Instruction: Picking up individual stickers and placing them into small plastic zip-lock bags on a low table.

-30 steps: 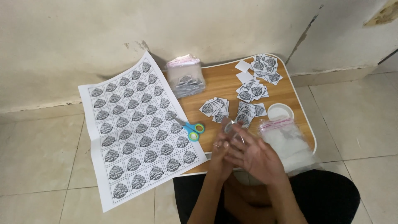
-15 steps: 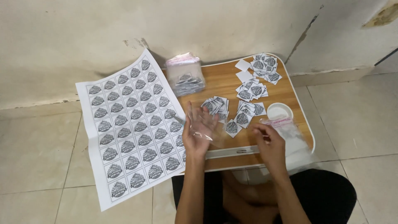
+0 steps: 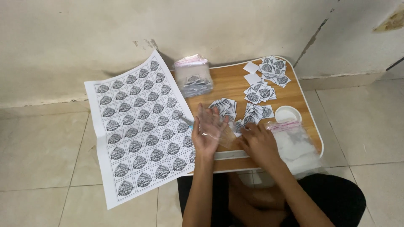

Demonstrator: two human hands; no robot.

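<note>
My left hand (image 3: 207,133) is raised palm-up over the small wooden table (image 3: 229,86) and holds a small clear plastic bag (image 3: 223,135) against its fingers. My right hand (image 3: 259,143) lies palm-down on the table just right of it. Its fingertips reach the bag's edge and a few cut square labels (image 3: 243,124), and what they grip is hidden. More cut labels lie in piles in the middle (image 3: 223,106) and at the far right (image 3: 272,67).
A large printed sheet of uncut labels (image 3: 136,126) hangs off the table's left side onto the tiled floor. A stack of filled clear bags (image 3: 193,77) sits at the back. A white round lid (image 3: 288,114) and empty clear bags (image 3: 296,147) lie right. Blue scissors (image 3: 187,122) peek out beside my left hand.
My right hand has moved left from the stack of empty bags toward my left hand. The left hand with the clear bag has stayed over the table's front.
</note>
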